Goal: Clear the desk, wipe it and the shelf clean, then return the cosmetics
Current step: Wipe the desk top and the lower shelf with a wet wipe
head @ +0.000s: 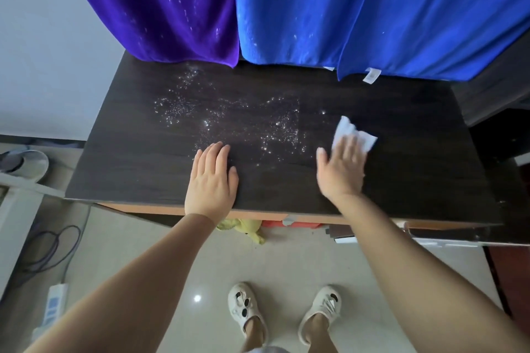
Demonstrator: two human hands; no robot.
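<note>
a person is standing at a dark desk point(120, 169), both arms reaching over its near edge. the right hand point(342, 170) is lying flat on a white wipe point(354, 135), pressing it to the surface right of the middle, fingers straight and close together with the thumb spread out to the left. the wipe is crumpled and is sticking out beyond the fingertips toward the far right. the left hand point(213, 178) is resting palm down near the middle of the near edge, fingers straight and held together, holding nothing. the two hands are lying well apart.

a scatter of bright droplets point(229, 120) is glistening across the middle of the desk, reaching from the far edge down to just past the left hand's fingertips and across to just left of the wipe. the strip of desk to the right of the wipe is looking dark and dull.

a purple cloth point(155, 6) and a blue cloth point(372, 8) are hanging side by side over the far edge, the purple one on the left, both flecked with pale specks. something yellow point(243, 228) is lying on the floor under the near edge. white shoes point(243, 306) are showing on the pale tiled floor, and a power strip point(53, 305) with a looping cable is lying at the left.
</note>
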